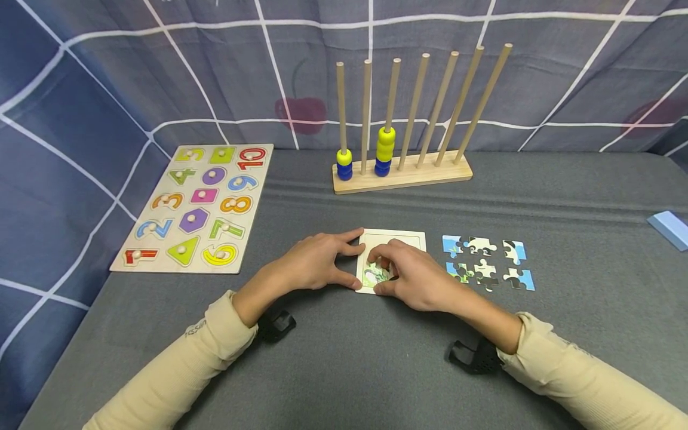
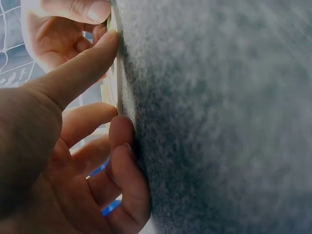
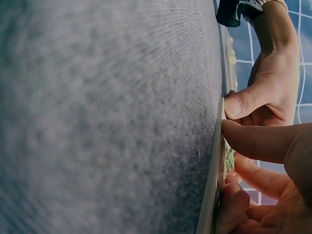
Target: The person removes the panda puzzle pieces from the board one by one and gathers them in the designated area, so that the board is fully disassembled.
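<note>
A small pale puzzle tray (image 1: 398, 235) lies flat on the grey table in the head view. My left hand (image 1: 321, 260) rests along its left side, index finger at the far corner and thumb at the near corner. Over the tray, my right hand (image 1: 416, 276) pinches a green-and-white jigsaw piece (image 1: 374, 275) between thumb and curled fingers, at the near left corner inside the rim. That hand hides much of the tray. Right of the tray lie several loose jigsaw pieces (image 1: 486, 270) in blue, white, black and green. Both wrist views show the tray edge-on, with the fingers at it.
A wooden rod stand (image 1: 403, 174) with yellow and blue beads stands behind the tray. To the left lies a number-and-shape peg board (image 1: 188, 209). A light blue block (image 1: 669, 229) sits at the far right. A patterned cloth (image 1: 215, 71) hangs behind the table.
</note>
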A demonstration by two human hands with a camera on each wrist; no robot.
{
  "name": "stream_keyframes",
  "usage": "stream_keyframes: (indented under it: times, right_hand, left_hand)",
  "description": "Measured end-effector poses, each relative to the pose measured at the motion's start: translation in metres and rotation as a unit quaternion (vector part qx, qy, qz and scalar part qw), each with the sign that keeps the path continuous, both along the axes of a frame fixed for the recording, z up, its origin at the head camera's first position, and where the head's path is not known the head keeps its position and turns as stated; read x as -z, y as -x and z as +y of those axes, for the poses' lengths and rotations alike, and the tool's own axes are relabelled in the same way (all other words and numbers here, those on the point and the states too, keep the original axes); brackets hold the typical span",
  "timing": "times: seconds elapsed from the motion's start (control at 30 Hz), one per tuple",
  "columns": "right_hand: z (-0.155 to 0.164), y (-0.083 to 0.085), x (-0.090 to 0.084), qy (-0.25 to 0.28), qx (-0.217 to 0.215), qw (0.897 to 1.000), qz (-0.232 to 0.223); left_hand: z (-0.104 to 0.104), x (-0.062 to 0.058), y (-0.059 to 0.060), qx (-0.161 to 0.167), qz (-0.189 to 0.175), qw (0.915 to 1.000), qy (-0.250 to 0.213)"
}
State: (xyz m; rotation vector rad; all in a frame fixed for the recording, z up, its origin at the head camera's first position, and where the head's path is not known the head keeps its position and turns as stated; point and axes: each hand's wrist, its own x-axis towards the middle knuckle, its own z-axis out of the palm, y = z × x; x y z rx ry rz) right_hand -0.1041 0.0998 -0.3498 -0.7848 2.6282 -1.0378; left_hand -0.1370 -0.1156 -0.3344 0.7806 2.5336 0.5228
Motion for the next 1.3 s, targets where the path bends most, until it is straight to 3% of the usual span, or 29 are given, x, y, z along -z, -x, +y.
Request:
stream_keyframes:
  times: [1.03,1.3]
  right_hand:
    - [0.0046,-0.0023,-0.0023,0.042,-0.011,0.999,-0.015]
    - [0.0058,-0.0022,-0.0022,0.077,-0.015,0.997,-0.023]
  left_hand:
    - [0.0002,0.0006,0.0004,0.003,-0.001,1.0,0.004]
    - [0.0008,0.0001,-0.0003,0.003,0.001,0.9999,0.01]
